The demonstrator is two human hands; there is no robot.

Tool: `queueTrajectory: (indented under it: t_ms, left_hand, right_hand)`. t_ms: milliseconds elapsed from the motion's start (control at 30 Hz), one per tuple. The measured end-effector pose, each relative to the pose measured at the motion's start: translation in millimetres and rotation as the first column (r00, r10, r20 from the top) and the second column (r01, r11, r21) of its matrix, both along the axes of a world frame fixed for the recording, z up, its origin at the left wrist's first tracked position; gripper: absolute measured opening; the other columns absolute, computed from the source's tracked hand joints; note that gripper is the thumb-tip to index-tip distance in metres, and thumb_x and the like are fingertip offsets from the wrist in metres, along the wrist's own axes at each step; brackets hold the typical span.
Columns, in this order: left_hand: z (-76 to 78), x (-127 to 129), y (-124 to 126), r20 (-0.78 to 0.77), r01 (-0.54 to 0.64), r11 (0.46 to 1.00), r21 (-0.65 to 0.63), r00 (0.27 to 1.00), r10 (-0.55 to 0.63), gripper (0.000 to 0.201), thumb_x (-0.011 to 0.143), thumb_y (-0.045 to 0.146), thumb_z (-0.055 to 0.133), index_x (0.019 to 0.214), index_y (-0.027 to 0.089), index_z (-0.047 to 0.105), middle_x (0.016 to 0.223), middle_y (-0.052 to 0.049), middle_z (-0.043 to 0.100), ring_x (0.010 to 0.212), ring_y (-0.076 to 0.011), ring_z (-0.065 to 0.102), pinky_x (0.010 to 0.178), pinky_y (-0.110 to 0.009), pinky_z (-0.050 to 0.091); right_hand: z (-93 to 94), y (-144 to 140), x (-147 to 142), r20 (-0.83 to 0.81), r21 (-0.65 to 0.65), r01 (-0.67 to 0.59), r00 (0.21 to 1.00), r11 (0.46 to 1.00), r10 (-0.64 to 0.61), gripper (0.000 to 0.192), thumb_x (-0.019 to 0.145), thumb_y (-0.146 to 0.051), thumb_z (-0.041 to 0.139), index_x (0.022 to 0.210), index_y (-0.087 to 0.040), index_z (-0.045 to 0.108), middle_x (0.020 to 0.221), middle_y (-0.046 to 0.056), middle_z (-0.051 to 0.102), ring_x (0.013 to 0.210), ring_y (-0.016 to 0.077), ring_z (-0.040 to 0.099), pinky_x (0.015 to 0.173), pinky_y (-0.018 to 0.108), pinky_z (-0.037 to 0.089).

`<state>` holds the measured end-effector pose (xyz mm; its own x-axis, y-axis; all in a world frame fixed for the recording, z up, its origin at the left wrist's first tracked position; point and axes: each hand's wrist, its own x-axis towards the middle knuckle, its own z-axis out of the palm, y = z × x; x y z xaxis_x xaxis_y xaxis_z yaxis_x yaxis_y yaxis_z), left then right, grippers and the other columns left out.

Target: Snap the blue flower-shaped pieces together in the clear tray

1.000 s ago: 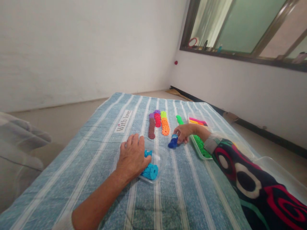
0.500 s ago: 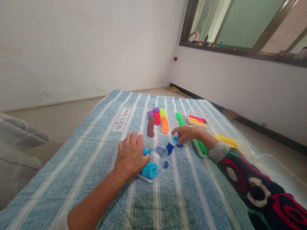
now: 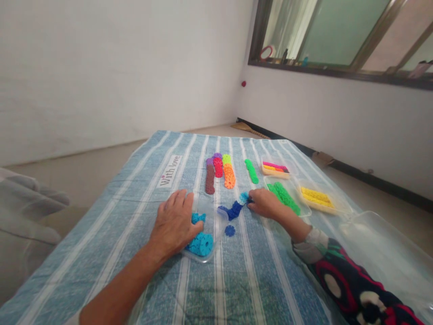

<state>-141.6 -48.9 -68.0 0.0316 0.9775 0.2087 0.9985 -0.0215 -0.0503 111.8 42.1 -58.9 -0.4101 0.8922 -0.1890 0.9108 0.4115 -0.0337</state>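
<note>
- My left hand (image 3: 174, 223) lies flat, fingers spread, on the clear tray (image 3: 207, 257).
- My right hand (image 3: 264, 205) seems pinched on dark blue discs (image 3: 233, 210).

A single head-worn camera looks forward and down from just above the near end of the blue striped cloth-covered bench (image 3: 270, 280). Both forearms enter from the bottom edge, close by. White walls fill the upper frame, a metal-framed window (image 3: 338, 40) upper right.

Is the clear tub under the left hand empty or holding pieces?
Holding pieces: light-blue discs lie inside the clear tub, partly covered by the left hand.
</note>
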Motion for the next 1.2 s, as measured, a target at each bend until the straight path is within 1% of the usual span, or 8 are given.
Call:
queueTrajectory:
  t_ms: [100, 300, 467, 700, 800, 900, 1100, 1200]
  left_hand:
    - [0.6, -5, -1, 0.003, 0.004, 1.000, -0.008, 1.000, -0.004, 0.062, 0.074, 0.037, 0.055, 0.129, 0.010, 0.050, 0.143, -0.020, 0.049, 0.135, -0.0344, 0.041, 0.106, -0.048, 0.039]
    - [-0.7, -14, -3, 0.035, 0.007, 1.000, 0.014, 0.999, -0.008, 0.061, 0.072, 0.036, 0.057, 0.128, 0.013, 0.050, 0.143, -0.020, 0.049, 0.134, -0.0351, 0.043, 0.105, -0.049, 0.040]
    - [-0.3, -15, -6, 0.020, 0.005, 1.000, -0.016, 1.000, -0.004, 0.064, 0.073, 0.037, 0.055, 0.131, 0.010, 0.049, 0.145, -0.021, 0.047, 0.136, -0.0353, 0.040, 0.106, -0.049, 0.038]
    - [2.1, -14, -8, 0.032, 0.004, 1.000, -0.024, 0.999, -0.003, 0.064, 0.072, 0.036, 0.056, 0.130, 0.010, 0.050, 0.145, -0.021, 0.047, 0.136, -0.0356, 0.041, 0.107, -0.049, 0.038]
    - [2.1, -15, -10, 0.043, 0.013, 1.000, -0.019, 0.999, -0.012, 0.065, 0.072, 0.037, 0.057, 0.131, 0.010, 0.049, 0.145, -0.022, 0.046, 0.136, -0.0365, 0.040, 0.107, -0.050, 0.038]
    - [1.5, -16, -10, 0.051, 0.021, 1.000, -0.022, 0.999, -0.020, 0.065, 0.072, 0.037, 0.057, 0.131, 0.010, 0.049, 0.145, -0.022, 0.046, 0.137, -0.0369, 0.039, 0.108, -0.051, 0.037]
    - [0.6, -15, -10, 0.042, 0.017, 0.999, -0.029, 0.999, -0.016, 0.065, 0.073, 0.037, 0.057, 0.131, 0.009, 0.048, 0.145, -0.021, 0.046, 0.137, -0.0360, 0.039, 0.108, -0.050, 0.037]
    - [1.0, -14, -11, 0.048, 0.003, 0.999, -0.046, 0.999, -0.001, 0.066, 0.073, 0.037, 0.058, 0.133, 0.010, 0.047, 0.146, -0.021, 0.045, 0.138, -0.0359, 0.038, 0.110, -0.050, 0.036]
  right_hand:
    - [-1.3, -4, -2, -0.007, -0.009, 0.031, 1.000, 0.999, -0.031, 0.021, 0.085, -0.025, 0.055, 0.097, -0.014, 0.068, 0.106, 0.017, 0.070, 0.100, 0.0283, 0.065, 0.076, 0.032, 0.043]
    - [-5.6, -13, 1, -0.062, 0.030, 0.085, 0.995, 0.996, -0.083, 0.021, 0.084, -0.021, 0.055, 0.102, -0.016, 0.065, 0.103, 0.012, 0.071, 0.098, 0.0245, 0.064, 0.072, 0.029, 0.040]
    - [-13.0, -26, 0, -0.257, 0.044, 0.143, 0.958, 0.989, -0.127, 0.011, 0.084, -0.022, 0.057, 0.093, -0.019, 0.064, 0.089, 0.006, 0.071, 0.085, 0.0201, 0.064, 0.069, 0.026, 0.037]
    - [-15.1, -47, -16, -0.439, 0.055, 0.024, 0.899, 0.998, 0.003, 0.007, 0.082, -0.023, 0.060, 0.087, -0.021, 0.065, 0.077, 0.002, 0.067, 0.073, 0.0170, 0.060, 0.066, 0.026, 0.035]
    - [-15.7, -53, -21, -0.483, -0.030, -0.069, 0.874, 0.997, 0.046, 0.004, 0.080, -0.021, 0.063, 0.083, -0.021, 0.066, 0.072, 0.000, 0.065, 0.069, 0.0151, 0.059, 0.063, 0.024, 0.035]
    - [-17.3, -57, -24, -0.521, -0.136, -0.176, 0.850, 0.975, 0.081, 0.003, 0.078, -0.020, 0.067, 0.081, -0.020, 0.067, 0.069, -0.002, 0.063, 0.067, 0.0136, 0.059, 0.062, 0.023, 0.035]
    - [-19.3, -62, -30, -0.408, -0.114, -0.191, 0.904, 0.975, 0.129, 0.020, 0.082, -0.027, 0.065, 0.100, -0.021, 0.070, 0.082, 0.003, 0.070, 0.078, 0.0190, 0.064, 0.067, 0.027, 0.038]
    - [-18.0, -64, -32, -0.339, -0.095, -0.215, 0.925, 0.972, 0.172, 0.018, 0.084, -0.029, 0.062, 0.098, -0.021, 0.070, 0.089, 0.005, 0.071, 0.085, 0.0220, 0.065, 0.070, 0.028, 0.038]
